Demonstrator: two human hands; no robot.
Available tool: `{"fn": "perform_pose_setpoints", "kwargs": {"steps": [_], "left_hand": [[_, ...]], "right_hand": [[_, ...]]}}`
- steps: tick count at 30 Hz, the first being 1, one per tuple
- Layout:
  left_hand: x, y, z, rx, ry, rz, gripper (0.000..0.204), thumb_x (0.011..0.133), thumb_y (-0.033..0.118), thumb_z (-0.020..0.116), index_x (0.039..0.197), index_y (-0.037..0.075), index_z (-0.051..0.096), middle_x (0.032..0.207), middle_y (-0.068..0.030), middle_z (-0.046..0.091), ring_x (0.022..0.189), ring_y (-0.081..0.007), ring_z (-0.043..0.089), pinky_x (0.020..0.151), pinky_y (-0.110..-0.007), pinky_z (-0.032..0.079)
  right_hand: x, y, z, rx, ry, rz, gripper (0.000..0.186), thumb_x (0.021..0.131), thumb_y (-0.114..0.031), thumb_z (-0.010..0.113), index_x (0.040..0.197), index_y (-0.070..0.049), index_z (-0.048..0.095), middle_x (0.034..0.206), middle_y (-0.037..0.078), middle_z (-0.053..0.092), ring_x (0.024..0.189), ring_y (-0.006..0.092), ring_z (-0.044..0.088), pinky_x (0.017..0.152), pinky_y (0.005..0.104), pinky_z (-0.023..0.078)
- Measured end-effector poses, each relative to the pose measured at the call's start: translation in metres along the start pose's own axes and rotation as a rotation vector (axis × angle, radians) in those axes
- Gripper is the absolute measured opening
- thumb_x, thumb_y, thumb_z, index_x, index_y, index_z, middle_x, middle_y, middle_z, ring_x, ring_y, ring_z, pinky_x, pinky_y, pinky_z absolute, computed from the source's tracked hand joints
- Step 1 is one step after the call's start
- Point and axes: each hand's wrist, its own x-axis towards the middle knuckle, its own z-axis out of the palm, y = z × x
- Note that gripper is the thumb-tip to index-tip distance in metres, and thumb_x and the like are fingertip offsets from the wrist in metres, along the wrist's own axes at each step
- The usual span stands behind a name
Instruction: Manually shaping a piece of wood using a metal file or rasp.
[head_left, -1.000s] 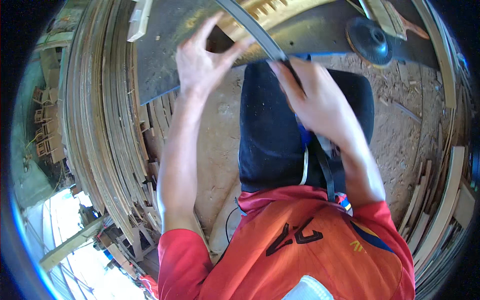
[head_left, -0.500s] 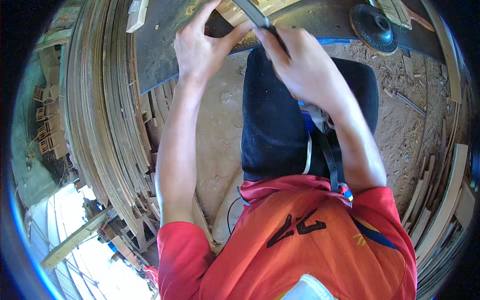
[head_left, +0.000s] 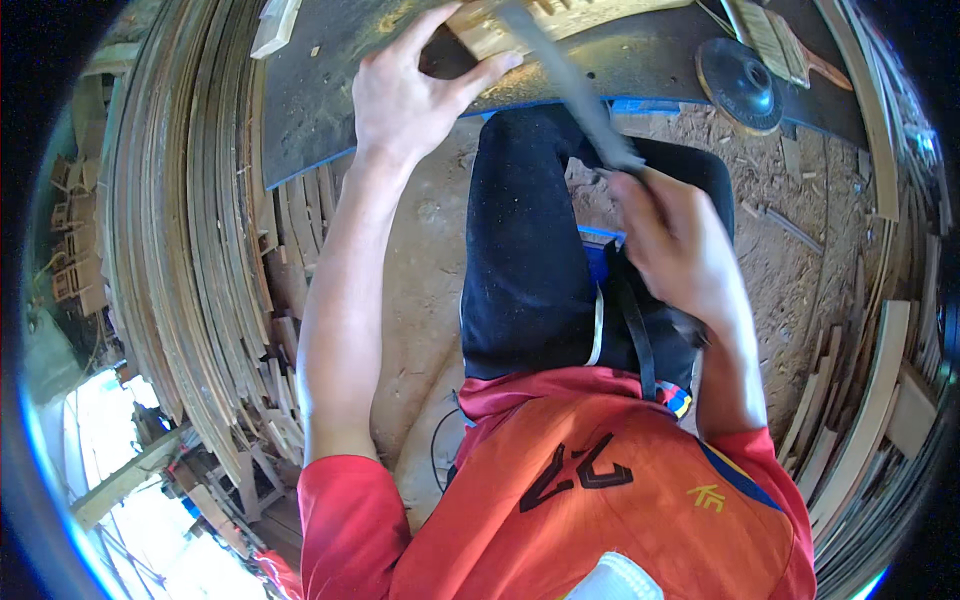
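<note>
Head view: beside a black disc (head_left: 740,82), left hand (head_left: 410,95) presses splayed fingers on a pale wood piece (head_left: 490,30); right hand (head_left: 680,250) grips a grey file (head_left: 565,85).

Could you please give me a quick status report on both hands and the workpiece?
Left hand pressing wooden piece on dark bench. Right hand gripping long file laid across it. Sanding disc off to the side.
</note>
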Motion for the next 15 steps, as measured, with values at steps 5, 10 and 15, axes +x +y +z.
{"fn": "perform_pose_setpoints", "kwargs": {"steps": [5,10,15], "left_hand": [[0.002,0.017,-0.003,0.028,0.036,0.018,0.071,0.079,0.054,0.092,0.133,0.011,0.073,0.112,-0.0147,0.081,0.104,-0.0262,0.079,0.092,-0.039,0.061],[0.001,0.002,0.008,0.086,0.109,0.014,0.075,0.072,0.065,0.091,0.126,0.015,0.076,0.100,-0.0173,0.081,0.095,-0.0360,0.079,0.085,-0.046,0.063],[0.005,0.005,0.006,0.065,0.132,0.034,0.077,0.070,0.065,0.091,0.127,0.016,0.076,0.097,-0.0185,0.080,0.092,-0.0371,0.079,0.082,-0.046,0.063]], "right_hand": [[-0.009,-0.021,-0.016,-0.353,0.269,-0.264,0.019,0.106,-0.019,0.059,0.101,0.000,0.059,0.061,0.017,0.062,0.052,0.0368,0.063,0.053,0.0466,0.048],[0.040,-0.047,0.016,-0.751,0.265,-0.376,0.022,0.107,-0.016,0.055,0.096,0.003,0.054,0.065,0.025,0.066,0.063,0.0435,0.071,0.058,0.0529,0.057],[0.041,-0.051,0.023,-0.750,0.228,-0.387,0.021,0.106,-0.015,0.056,0.097,0.005,0.054,0.066,0.025,0.067,0.064,0.0428,0.072,0.058,0.0510,0.058]]}}
